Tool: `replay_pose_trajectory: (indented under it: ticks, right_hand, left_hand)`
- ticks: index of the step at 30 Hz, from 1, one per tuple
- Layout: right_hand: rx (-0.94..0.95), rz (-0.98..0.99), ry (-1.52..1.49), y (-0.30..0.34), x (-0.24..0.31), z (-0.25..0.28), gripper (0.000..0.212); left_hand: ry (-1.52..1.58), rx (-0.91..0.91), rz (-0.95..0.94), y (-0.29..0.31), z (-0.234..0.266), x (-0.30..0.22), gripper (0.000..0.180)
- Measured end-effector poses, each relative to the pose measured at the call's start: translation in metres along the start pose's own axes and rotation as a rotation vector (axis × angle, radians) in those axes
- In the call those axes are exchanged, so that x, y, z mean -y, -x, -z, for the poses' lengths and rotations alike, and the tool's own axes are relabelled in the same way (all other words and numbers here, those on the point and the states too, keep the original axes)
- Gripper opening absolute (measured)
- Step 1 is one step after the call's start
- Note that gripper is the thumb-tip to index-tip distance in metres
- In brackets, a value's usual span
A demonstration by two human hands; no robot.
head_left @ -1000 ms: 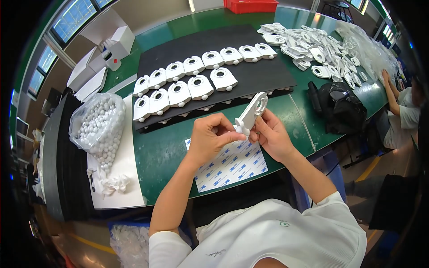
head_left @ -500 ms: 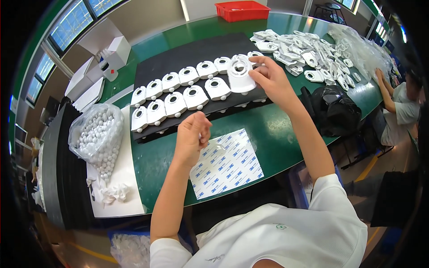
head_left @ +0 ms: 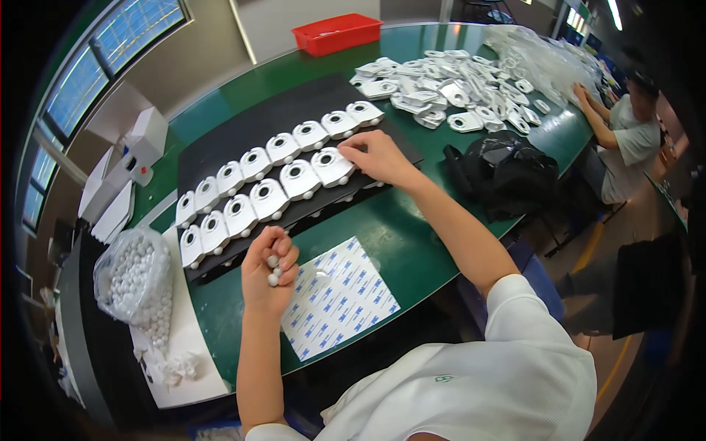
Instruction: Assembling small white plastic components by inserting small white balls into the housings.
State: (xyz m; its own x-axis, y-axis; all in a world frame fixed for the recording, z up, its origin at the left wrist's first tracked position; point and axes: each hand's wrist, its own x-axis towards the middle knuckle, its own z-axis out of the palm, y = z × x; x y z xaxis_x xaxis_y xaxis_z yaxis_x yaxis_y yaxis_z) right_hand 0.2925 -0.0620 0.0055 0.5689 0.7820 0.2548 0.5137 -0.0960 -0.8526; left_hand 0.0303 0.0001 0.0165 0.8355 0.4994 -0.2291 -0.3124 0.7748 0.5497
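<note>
White plastic parts, each with a round hole, lie in two rows on a black foam sheet [head_left: 213, 132]. At the right end of the front row, my right hand [head_left: 379, 158] pinches the edge of a white plastic part [head_left: 332, 167], which rests on the foam. My left hand [head_left: 269, 268] is curled palm up over the table's near side, with a few small white balls [head_left: 273, 275] in its fingers. White balls also show at the lower edges of the parts in the rows. Beneath and right of the left hand lies a printed white sheet [head_left: 342, 298].
A clear bag of white balls [head_left: 136, 275] stands at left. Loose white parts [head_left: 448, 88] are heaped at the far right, near a plastic bag [head_left: 540, 55] and a black bag [head_left: 507, 173]. A red bin [head_left: 337, 34] sits at the back; another person [head_left: 632, 136] works at right.
The white part in my right hand has come down onto the foam at the front row's right end. My left hand has turned, showing the balls in it. The view has shifted rightward.
</note>
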Motion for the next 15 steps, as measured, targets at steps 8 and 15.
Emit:
replay_pose_trajectory:
  ticks: [8, 15]
  right_hand:
    - [-0.151, 0.17, -0.04, 0.001, -0.004, 0.013, 0.02]
    - [-0.255, 0.263, -0.071, 0.007, -0.001, 0.018, 0.014]
  left_hand:
    - [0.03, 0.038, 0.002, -0.005, 0.006, 0.003, 0.016]
    - [0.037, 0.09, -0.02, -0.006, 0.007, 0.004, 0.024]
